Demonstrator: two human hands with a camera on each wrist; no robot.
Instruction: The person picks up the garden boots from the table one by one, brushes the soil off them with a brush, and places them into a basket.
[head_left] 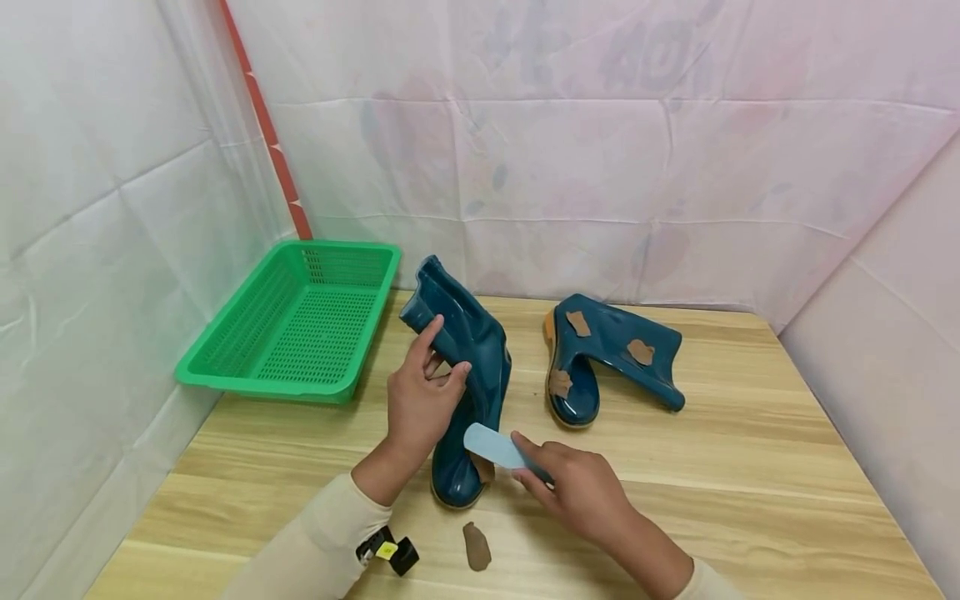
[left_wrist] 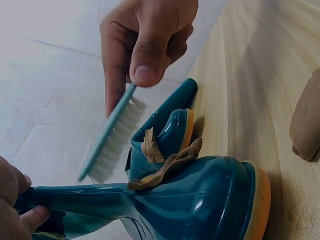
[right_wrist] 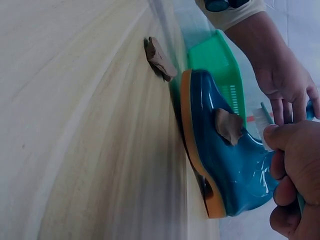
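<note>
Above nearer boot [head_left: 486,379], right fingers [head_left: 538,452] grip brush [head_left: 491,445]; left fingers [head_left: 424,340] hold boot's shaft [head_left: 467,321].

A green basket [head_left: 318,333] sits left of the left hand [head_left: 422,404], with a wooden table [head_left: 750,517] under that hand and white sheets [head_left: 555,158] and a red strip [head_left: 269,133] beyond it.

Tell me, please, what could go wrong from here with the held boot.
The left grip holds the rubber boot only by its shaft, so the boot might twist under scrubbing. The scrub brush could knock the brown patch off the boot onto the wooden table, where a similar loose piece already lies.
</note>
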